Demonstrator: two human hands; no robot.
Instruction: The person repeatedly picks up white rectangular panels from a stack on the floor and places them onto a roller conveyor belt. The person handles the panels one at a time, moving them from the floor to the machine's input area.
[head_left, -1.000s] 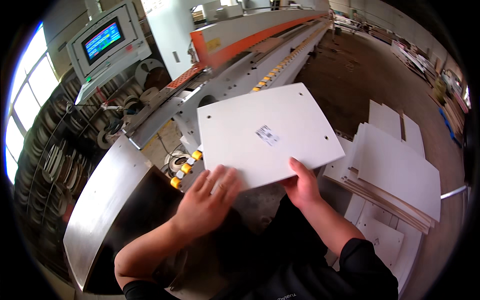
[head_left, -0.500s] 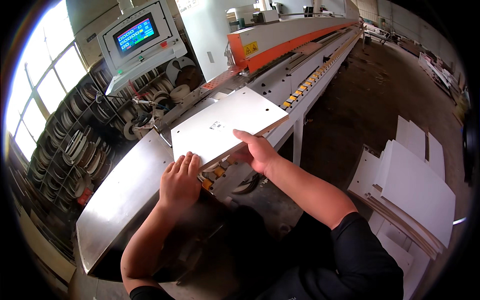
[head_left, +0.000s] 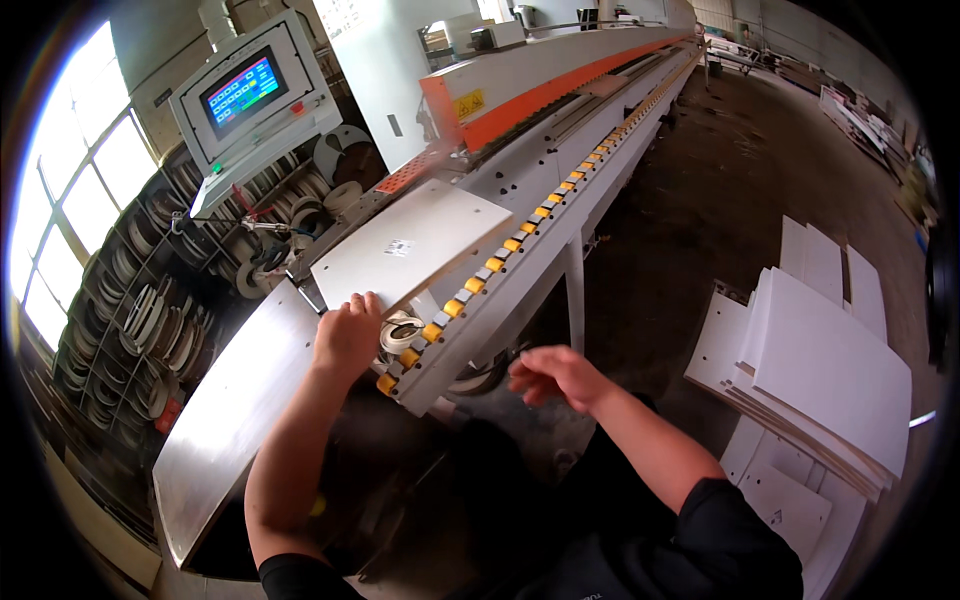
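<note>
A flat white panel point(head_left: 440, 225) with a small printed label lies at the infeed end of a long machine point(head_left: 560, 100). My left hand point(head_left: 347, 337) is at the panel's near corner, its fingers closed over the edge. The underside of that grip and the thumb are hidden. My right hand point(head_left: 560, 375) is off the panel, in the air to the right of the roller rail point(head_left: 490, 265). It holds nothing, and its fingers are loosely bent and apart.
A bare metal table point(head_left: 235, 420) adjoins the machine on the left. Above it hangs a control console point(head_left: 255, 95) with a lit screen. Edging rolls point(head_left: 150, 310) fill a rack at the far left. Several white panels point(head_left: 830, 370) are stacked on my right.
The panel has moved forward and left on the machine, uncovering more yellow rollers. My right hand has let go of it and drawn back toward me; my left hand stays at its corner.
</note>
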